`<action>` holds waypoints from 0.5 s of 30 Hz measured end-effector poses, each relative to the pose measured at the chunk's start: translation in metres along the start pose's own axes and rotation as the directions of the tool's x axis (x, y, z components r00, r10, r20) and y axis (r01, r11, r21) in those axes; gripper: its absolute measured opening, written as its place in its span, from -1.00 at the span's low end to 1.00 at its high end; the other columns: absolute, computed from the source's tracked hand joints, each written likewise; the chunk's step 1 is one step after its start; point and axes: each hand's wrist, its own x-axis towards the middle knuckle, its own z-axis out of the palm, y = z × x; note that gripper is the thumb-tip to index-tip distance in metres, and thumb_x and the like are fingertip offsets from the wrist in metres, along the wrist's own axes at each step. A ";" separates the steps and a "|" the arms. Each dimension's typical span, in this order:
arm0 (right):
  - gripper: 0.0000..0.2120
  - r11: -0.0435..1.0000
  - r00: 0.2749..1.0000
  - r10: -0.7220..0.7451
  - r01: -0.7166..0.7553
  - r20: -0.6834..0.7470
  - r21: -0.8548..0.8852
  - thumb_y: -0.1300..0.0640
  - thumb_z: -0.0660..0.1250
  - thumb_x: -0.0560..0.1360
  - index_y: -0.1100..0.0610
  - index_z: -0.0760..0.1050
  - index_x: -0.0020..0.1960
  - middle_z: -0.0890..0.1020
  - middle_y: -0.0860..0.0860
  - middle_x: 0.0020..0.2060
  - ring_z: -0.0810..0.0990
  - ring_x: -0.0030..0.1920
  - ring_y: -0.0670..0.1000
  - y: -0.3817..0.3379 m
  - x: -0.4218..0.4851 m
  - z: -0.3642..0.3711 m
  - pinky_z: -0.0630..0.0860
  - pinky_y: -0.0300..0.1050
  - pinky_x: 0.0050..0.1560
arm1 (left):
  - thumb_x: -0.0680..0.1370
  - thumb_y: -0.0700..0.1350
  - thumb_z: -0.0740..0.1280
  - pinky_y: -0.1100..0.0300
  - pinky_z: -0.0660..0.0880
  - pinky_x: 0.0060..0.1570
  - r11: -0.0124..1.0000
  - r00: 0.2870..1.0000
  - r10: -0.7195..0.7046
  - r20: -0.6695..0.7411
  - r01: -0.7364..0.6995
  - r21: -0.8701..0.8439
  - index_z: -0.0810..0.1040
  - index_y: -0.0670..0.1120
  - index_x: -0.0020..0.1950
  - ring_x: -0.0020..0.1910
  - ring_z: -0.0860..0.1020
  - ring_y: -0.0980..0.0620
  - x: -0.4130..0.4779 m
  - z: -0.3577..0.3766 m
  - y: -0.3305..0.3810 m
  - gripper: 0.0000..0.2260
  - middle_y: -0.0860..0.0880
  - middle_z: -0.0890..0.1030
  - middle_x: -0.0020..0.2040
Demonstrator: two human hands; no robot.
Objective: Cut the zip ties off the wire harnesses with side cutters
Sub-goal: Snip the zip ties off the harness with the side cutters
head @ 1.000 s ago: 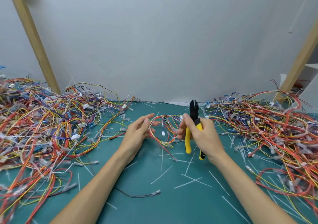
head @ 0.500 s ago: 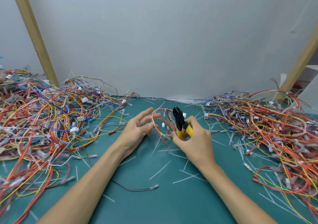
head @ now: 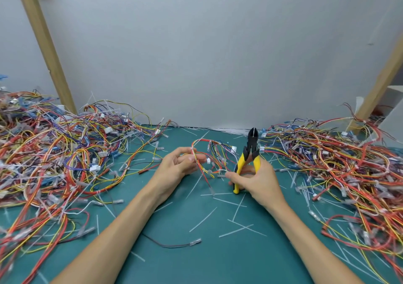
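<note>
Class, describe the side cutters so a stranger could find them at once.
On the green mat, near its middle, find the right hand. It grips the side cutters, tip up: yellow handles, black head, the only tool in sight.

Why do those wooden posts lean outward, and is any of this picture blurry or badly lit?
Head view: the wide-angle lens likely adds to the lean of the left post and right post; light is soft and even, with faint shadows on the green mat and no glare; the side cutters look fairly sharp, while the wire pile at the left edge is smeared.
</note>
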 end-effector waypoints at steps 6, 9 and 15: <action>-0.61 0.991 0.993 0.103 -0.108 0.060 0.080 0.27 0.62 0.25 0.12 0.39 -0.43 0.67 0.09 -0.38 0.69 -0.33 0.05 0.000 -0.004 0.008 0.59 -0.10 -0.32 | 0.63 -0.30 0.18 0.20 0.58 -0.07 1.000 0.999 0.001 -0.042 -0.001 -0.008 0.45 -0.21 0.22 -0.16 0.67 -0.01 0.000 0.001 0.002 -0.82 -0.05 0.63 -0.22; -0.61 0.988 0.991 0.133 -0.134 0.018 0.073 0.26 0.62 0.26 0.16 0.36 -0.37 0.67 0.05 -0.37 0.71 -0.30 0.10 0.001 -0.005 0.011 0.62 -0.04 -0.30 | 0.64 -0.28 0.17 0.26 0.57 -0.15 1.000 0.999 -0.015 -0.049 0.015 -0.005 0.45 -0.23 0.29 -0.23 0.62 0.03 0.000 0.001 0.004 -0.76 -0.05 0.58 -0.22; -0.65 1.000 0.999 0.004 -0.004 -0.051 -0.005 0.22 0.48 0.22 -0.02 0.39 -0.14 0.62 0.10 -0.33 0.65 -0.31 0.22 -0.007 -0.010 0.035 0.63 0.18 -0.25 | 0.63 -0.29 0.18 0.25 0.56 -0.20 1.000 0.999 -0.031 -0.035 0.031 -0.003 0.46 -0.24 0.30 -0.24 0.59 -0.02 -0.004 0.004 0.008 -0.75 -0.07 0.56 -0.23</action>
